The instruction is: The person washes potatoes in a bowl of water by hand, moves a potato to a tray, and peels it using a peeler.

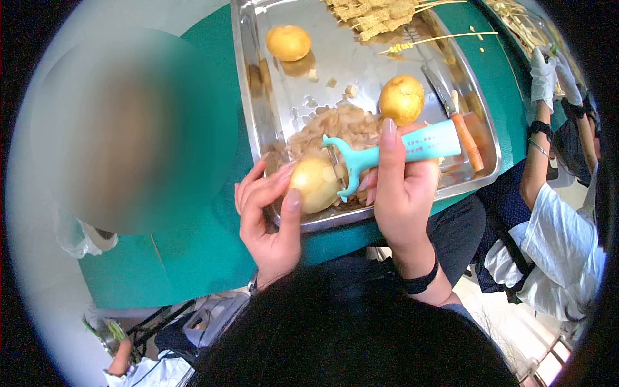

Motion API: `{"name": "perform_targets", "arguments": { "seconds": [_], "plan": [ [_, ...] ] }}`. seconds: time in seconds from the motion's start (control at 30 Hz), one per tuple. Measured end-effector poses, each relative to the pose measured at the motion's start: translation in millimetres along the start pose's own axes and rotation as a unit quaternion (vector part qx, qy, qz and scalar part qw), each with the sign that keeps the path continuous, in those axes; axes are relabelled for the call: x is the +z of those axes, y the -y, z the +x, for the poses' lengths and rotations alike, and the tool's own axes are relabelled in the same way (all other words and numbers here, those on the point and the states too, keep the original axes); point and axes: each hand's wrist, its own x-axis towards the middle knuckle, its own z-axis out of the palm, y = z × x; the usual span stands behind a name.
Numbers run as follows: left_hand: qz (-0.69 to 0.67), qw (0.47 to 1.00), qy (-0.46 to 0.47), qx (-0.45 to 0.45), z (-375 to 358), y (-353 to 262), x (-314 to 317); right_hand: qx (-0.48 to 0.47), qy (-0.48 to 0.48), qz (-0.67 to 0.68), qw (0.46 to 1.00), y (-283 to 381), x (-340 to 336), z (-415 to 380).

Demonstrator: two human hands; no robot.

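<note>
My left hand (271,222) is closed around a potato (314,186) that looks mostly peeled, pale yellow and smooth. A turquoise peeler (425,143) with a Y-shaped head is gripped in my right hand (403,193), thumb along its handle. Its blade end lies right at the potato's right side. Both hands are over the near edge of a metal tray (244,84). Wet brownish peelings (332,129) are heaped in the tray just beyond the potato. Two unpeeled potatoes, one at the upper left (288,43) and another near the peeler (401,100), lie in the tray.
A knife with an orange handle (467,142) rests along the tray's right side. Skewered food (374,16) lies at the tray's far end, with a single skewer (445,37) below it. At right, another person's gloved hands (545,77) work over a container. The table (193,258) is green.
</note>
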Motion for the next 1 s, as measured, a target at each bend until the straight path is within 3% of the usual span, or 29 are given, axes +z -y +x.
{"name": "perform_targets", "arguments": {
  "seconds": [0.27,0.33,0.4,0.47,0.7,0.8,1.0],
  "plan": [
    [-0.008,1.000,0.008,-0.007,-0.2,-0.8,-0.4,-0.051,0.034,-0.066,0.996,-5.5,-3.8,4.7],
    [-0.015,1.000,0.009,-0.008,0.0,-1.2,-0.2,-0.222,0.060,-0.215,0.949,-18.3,-4.2,9.8],
    [-0.003,1.000,-0.010,-0.018,-1.3,-1.3,-0.3,-0.238,0.057,-0.242,0.939,-19.3,-4.8,8.6],
    [0.005,1.000,-0.016,-0.018,-1.3,-2.5,0.5,-0.108,0.025,-0.150,0.982,-9.0,-5.4,3.9],
    [-0.011,1.000,-0.024,-0.005,-0.8,-3.4,0.0,-0.216,-0.044,-0.122,0.968,-17.9,-4.0,-1.4],
    [-0.011,1.000,-0.021,-0.003,-1.4,-1.3,-1.1,-0.140,-0.066,-0.025,0.988,-2.7,-0.1,-7.1],
    [-0.009,1.000,-0.016,0.000,-0.4,0.4,-3.0,-0.032,-0.007,0.061,0.998,6.9,-2.1,-3.7]
  ]
}}
